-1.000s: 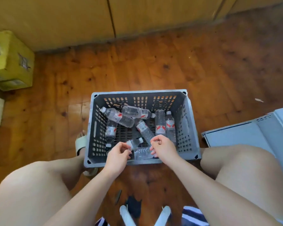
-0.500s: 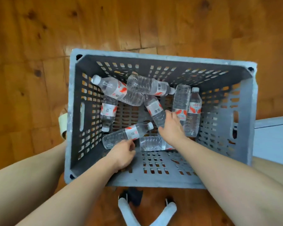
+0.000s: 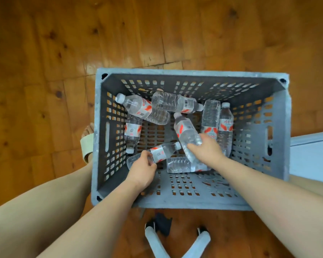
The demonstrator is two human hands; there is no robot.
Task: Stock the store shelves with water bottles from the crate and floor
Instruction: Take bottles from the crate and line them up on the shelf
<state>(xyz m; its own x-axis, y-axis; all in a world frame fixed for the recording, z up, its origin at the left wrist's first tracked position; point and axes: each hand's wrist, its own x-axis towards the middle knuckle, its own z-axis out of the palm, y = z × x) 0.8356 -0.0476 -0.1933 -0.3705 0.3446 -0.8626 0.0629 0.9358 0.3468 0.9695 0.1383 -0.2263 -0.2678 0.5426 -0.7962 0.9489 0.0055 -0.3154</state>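
Observation:
A grey slotted plastic crate (image 3: pixel 192 72) stands on the wooden floor below me, with several clear water bottles with red-and-white labels lying inside. My left hand (image 3: pixel 142 169) grips the lower body of a small bottle (image 3: pixel 162 151) lying near the crate's front left. My right hand (image 3: pixel 206 150) wraps around the base of a tilted bottle (image 3: pixel 186 131) in the middle. Another bottle (image 3: pixel 181 165) lies flat under my right wrist. Two bottles (image 3: pixel 217 123) lie side by side at the right, and three more (image 3: pixel 144 109) at the back left.
A pale flat surface (image 3: pixel 313 155) sits to the right of the crate. My sandalled foot (image 3: pixel 87 144) rests beside the crate's left wall. White legs of a stool or stand (image 3: pixel 155 241) and a dark scrap lie on the floor in front.
Both hands reached down from the crate's front rim into it. The left hand took hold of the small bottle and the right hand closed on the tilted middle bottle. The view came closer.

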